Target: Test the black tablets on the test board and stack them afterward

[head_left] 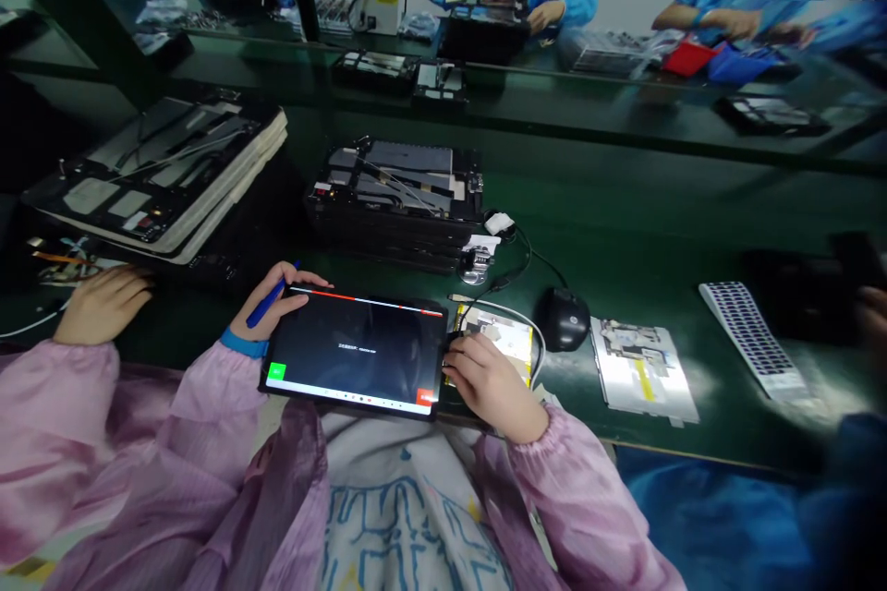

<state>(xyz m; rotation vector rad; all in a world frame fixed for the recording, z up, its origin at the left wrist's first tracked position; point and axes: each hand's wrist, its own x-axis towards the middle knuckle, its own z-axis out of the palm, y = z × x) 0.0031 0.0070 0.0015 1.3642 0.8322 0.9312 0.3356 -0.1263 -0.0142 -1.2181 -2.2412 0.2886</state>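
A black tablet [360,355] is tilted up at the table's front edge, its screen lit with a dark page, a green box at lower left and a red one at lower right. My left hand [273,300], with a blue wristband, grips its upper left corner and also has a blue pen-like stick [272,303] between the fingers. At the tablet's right edge, my right hand [489,379] is closed, fingertips around the end of a black cable [495,283]; the plug is hidden. Under and behind that hand lies a yellow-edged panel [516,342] with a white cable [542,346].
A stack of opened device shells [398,194] stands behind the tablet, another [173,175] at left. A co-worker's hand [103,300] rests at left. Rightward are a black mouse [565,319], a silver panel [644,369] and a white keyboard [748,337]. People in blue sit beyond the shelf.
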